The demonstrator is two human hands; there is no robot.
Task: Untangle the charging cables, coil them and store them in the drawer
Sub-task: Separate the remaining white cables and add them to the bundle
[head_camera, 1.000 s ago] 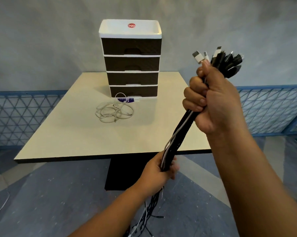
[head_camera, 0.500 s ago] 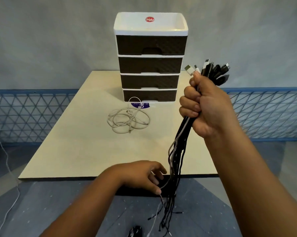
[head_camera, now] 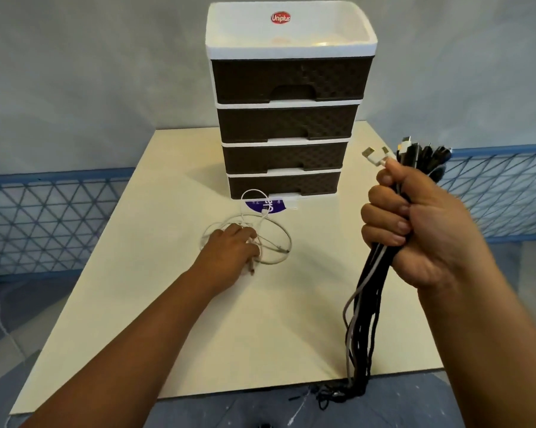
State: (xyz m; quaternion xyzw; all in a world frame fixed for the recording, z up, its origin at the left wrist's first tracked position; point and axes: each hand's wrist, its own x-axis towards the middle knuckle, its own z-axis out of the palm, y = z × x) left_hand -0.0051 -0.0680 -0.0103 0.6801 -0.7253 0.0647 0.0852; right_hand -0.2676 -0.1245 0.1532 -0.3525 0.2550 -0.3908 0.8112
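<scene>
- The right hand [head_camera: 427, 230] was raised over the right side of the bench [head_camera: 143, 304], its fingers [head_camera: 384, 211] curled tight round a bundle of cables [head_camera: 364, 304], mostly black with one grey strand.
- The plug ends [head_camera: 415, 152] of that bundle stood up out of the top of the fist; the loose lengths hung down past the near edge of the bench toward the floor.
- The left hand [head_camera: 229, 248] reached out to a loose coil of white cable [head_camera: 276, 242] lying on the bench in front of the drawer unit [head_camera: 291, 118]; its fingers rested on the coil, but whether they gripped it could not be told.
- The drawer unit stood at the far middle of the bench, four dark drawers stacked under a white top tray with a red label [head_camera: 280, 17], all drawers pushed in.
- A purple sticker [head_camera: 265, 206] lay at the foot of the unit, a loop of the white cable crossing it.
- A blue mesh fence [head_camera: 44, 217] ran behind the bench on both sides.
</scene>
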